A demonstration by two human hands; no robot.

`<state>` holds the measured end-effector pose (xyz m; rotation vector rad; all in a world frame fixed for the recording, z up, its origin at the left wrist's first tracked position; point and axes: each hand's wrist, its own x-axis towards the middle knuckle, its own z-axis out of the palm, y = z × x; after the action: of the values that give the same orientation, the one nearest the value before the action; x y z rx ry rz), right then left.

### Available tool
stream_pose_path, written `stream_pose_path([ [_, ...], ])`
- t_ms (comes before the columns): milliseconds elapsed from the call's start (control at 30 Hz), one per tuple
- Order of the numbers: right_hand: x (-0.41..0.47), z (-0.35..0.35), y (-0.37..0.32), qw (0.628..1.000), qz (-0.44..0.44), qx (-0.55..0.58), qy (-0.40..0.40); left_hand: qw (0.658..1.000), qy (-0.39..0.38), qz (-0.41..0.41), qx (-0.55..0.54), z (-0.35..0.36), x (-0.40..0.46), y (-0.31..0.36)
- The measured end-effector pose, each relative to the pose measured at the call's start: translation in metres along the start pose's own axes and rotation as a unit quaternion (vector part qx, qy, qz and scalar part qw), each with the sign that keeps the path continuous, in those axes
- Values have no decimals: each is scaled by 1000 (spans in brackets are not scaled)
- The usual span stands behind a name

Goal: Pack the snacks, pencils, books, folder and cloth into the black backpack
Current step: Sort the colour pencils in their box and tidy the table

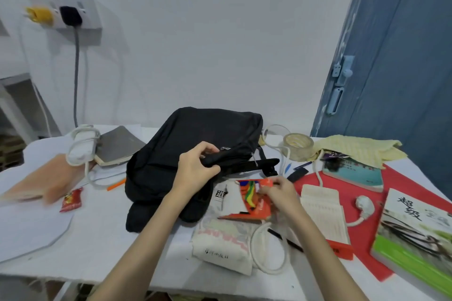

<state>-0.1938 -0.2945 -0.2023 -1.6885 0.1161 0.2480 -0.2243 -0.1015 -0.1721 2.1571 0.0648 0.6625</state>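
Note:
The black backpack (186, 154) lies on the white table, its top toward the right. My left hand (195, 168) grips the edge of the backpack's front pocket by the zipper. Just right of it, my right hand (278, 193) pinches an orange snack packet (254, 200) near the pocket. A small red snack (71, 200) lies at the left. An orange pencil (116, 184) sits beside the backpack. Books (354, 173) (420, 234) rest on the red folder (367, 212) at the right. The yellow cloth (359, 149) is at the back right.
A grey notebook (119, 146) and a white power strip (82, 146) with cables lie at the back left. A tape roll (298, 146) stands behind the backpack. A white drawstring bag (225, 244) is near the front edge. A blue door (401, 56) is at the right.

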Motion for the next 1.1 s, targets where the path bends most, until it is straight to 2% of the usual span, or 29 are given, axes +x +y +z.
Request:
stream_pose_path([
  [167, -8, -64, 9, 982, -34, 145, 118, 999, -22, -8, 22, 32, -8, 15],
  [300, -19, -85, 26, 968, -21, 229, 100, 985, -139, -35, 95, 55, -14, 19],
  [367, -23, -88, 33, 960, -27, 264, 84, 978, -164, -44, 121, 66, -19, 29],
  [433, -28, -92, 37, 953, -25, 292, 81, 990, -125, -39, 58, 76, -27, 46],
  [500, -34, -94, 38, 954, -28, 289, 70, 988, -109, -76, -77, 86, -35, 65],
  [600, -41, -96, 39, 959, -43, 278, 29, 943, -165, -152, -247, 102, -48, 79],
  [667, -44, -101, 40, 969, -39, 245, 13, 944, -138, -157, -255, 111, -54, 76],
  [700, -45, -106, 42, 978, -39, 201, 29, 951, -109, -153, -243, 112, -56, 73],
  [767, -43, -122, 49, 991, -60, 44, 113, 966, -62, -142, -207, 110, -58, 65],
  [800, -43, -130, 54, 986, -67, -48, 148, 971, -54, -135, -190, 108, -58, 60],
  [867, -46, -143, 62, 974, -49, -170, 138, 978, -79, -133, -142, 103, -56, 53],
  [967, -50, -145, 68, 976, -28, -205, 61, 975, -157, -134, -79, 98, -53, 47],
  [1033, -47, -140, 73, 965, -40, -251, 59, 972, -190, -132, -52, 99, -53, 48],
  [1100, -42, -135, 77, 944, -55, -313, 88, 972, -189, -130, -49, 101, -54, 50],
])
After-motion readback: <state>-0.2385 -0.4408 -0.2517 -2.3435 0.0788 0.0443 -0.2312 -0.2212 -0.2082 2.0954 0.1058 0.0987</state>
